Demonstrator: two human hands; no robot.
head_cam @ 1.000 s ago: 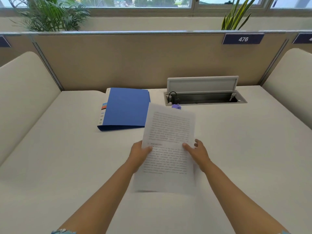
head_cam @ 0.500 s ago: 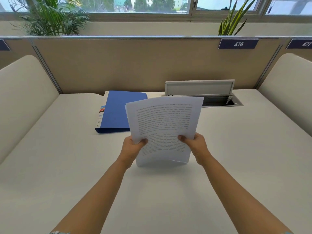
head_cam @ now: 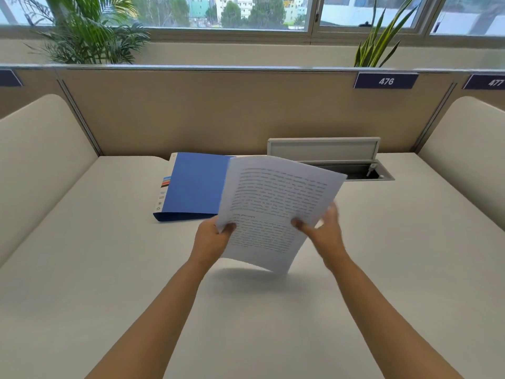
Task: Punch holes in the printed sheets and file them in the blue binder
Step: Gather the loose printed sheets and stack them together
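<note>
Printed sheets (head_cam: 276, 209), flat and low a second ago, are now raised off the desk (head_cam: 82, 269) and tilted clockwise, top edge swung right. More of the blue binder (head_cam: 194, 187) is overlapped. Right hand (head_cam: 325, 231) is blurred, shifted along the right edge.

Bright, even daylight fills the scene, coming from the window (head_cam: 226, 12) along the top. The pale tabletop (head_cam: 82, 269) is evenly lit, with no hard glare. A soft, blurred shadow lies on the tabletop just below the sheets (head_cam: 276, 212), and fainter shading runs beside both forearms. The printed lines on the sheets are smeared and unreadable. The right hand (head_cam: 325, 231) is streaked by motion blur; the left hand (head_cam: 211, 239) is sharper. The binder (head_cam: 194, 184) left of the sheets is fairly crisp. Wide-angle distortion bends the partition (head_cam: 191, 110) behind the binder and bows the side panels outward. Outside the window, the view is slightly washed out.
</note>
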